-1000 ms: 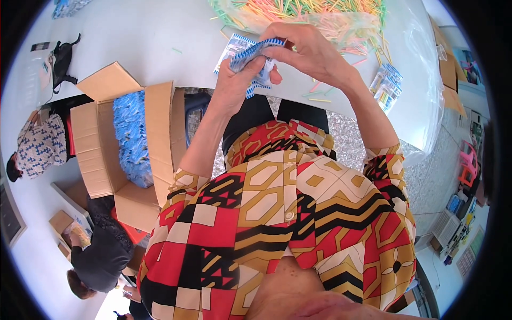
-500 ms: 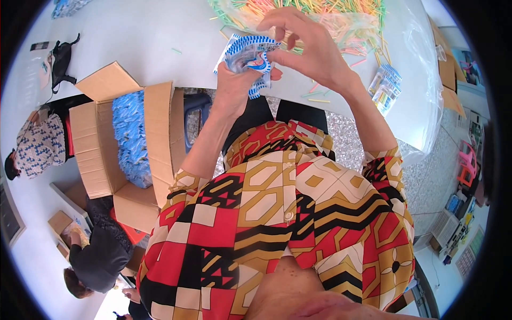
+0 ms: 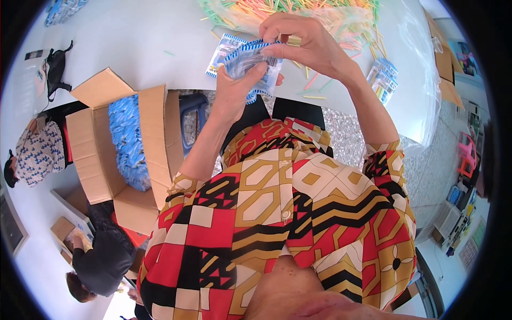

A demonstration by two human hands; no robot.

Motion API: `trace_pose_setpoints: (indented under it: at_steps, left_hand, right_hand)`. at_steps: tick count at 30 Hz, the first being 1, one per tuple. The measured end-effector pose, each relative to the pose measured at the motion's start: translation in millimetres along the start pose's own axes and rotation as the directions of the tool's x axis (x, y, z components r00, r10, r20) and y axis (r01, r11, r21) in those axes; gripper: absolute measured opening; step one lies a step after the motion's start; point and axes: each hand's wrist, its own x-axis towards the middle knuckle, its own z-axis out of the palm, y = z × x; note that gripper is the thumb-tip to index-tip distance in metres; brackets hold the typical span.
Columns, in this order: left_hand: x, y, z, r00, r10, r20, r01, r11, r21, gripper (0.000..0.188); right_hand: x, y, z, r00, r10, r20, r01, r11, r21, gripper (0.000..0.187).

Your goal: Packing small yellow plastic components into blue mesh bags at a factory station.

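Note:
My left hand (image 3: 233, 98) is wrapped round a few small clear plastic packets (image 3: 245, 66) with blue-and-white striped edges, its thumb pressed across their front. At their upper edge, the thumb and fingers of my right hand (image 3: 314, 48) pinch the top packet. Its contents are too small to make out. Just beyond both hands lies a heap of thin pastel sticks (image 3: 330, 6) in pink, yellow, orange and green on an opened clear plastic bag. More striped packets (image 3: 383, 80) rest on the table to the right of my right forearm.
The white table (image 3: 144, 48) curves in front of me. On my left stands an open cardboard box (image 3: 154, 138) holding many blue packets (image 3: 127, 144). A blue stool (image 3: 192, 114) is beside it. A black strapped item (image 3: 56, 69) lies at the left. Other people (image 3: 106, 261) sit at the left.
The top packet, gaping and crumpled before, now lies flatter across the bundle. My right fingers have closed on its upper edge. The view has shifted slightly.

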Motion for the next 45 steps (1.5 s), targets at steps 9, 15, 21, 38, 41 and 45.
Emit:
trace_pose_setpoints:
  at_steps: [9, 15, 21, 38, 41, 45]
  left_hand:
    - [1, -5, -7, 0.994, -0.057, -0.093, 0.055, 0.998, -0.022, 0.028]
    - [3, -1, 7, 0.997, 0.036, -0.073, -0.038, 0.999, -0.024, 0.031]
    - [3, -4, 1, 0.979, 0.103, -0.174, -0.112, 0.993, -0.042, 0.032]
    - [-1, -12, -2, 0.922, 0.198, -0.333, -0.120, 0.963, 0.240, 0.020]
    - [-5, -13, 4, 0.938, 0.198, -0.285, -0.147, 0.971, 0.189, 0.024]
    - [-3, -6, 8, 0.975, 0.169, -0.145, -0.163, 0.985, 0.053, 0.035]
  right_hand:
    - [5, 4, -22, 0.986, 0.003, 0.169, 0.004, 0.999, -0.041, 0.012]
    - [13, 14, -19, 0.777, -0.629, -0.011, 0.629, 0.777, -0.012, 0.017]
    - [1, -22, -15, 1.000, 0.008, -0.006, -0.007, 0.996, 0.091, 0.026]
    - [-27, -19, 23, 0.917, -0.397, -0.040, 0.299, 0.750, -0.590, 0.015]
    - [-28, -15, 22, 0.941, -0.337, -0.044, 0.263, 0.804, -0.533, 0.015]
    - [-25, -18, 10, 0.959, -0.274, -0.066, 0.218, 0.869, -0.445, 0.020]
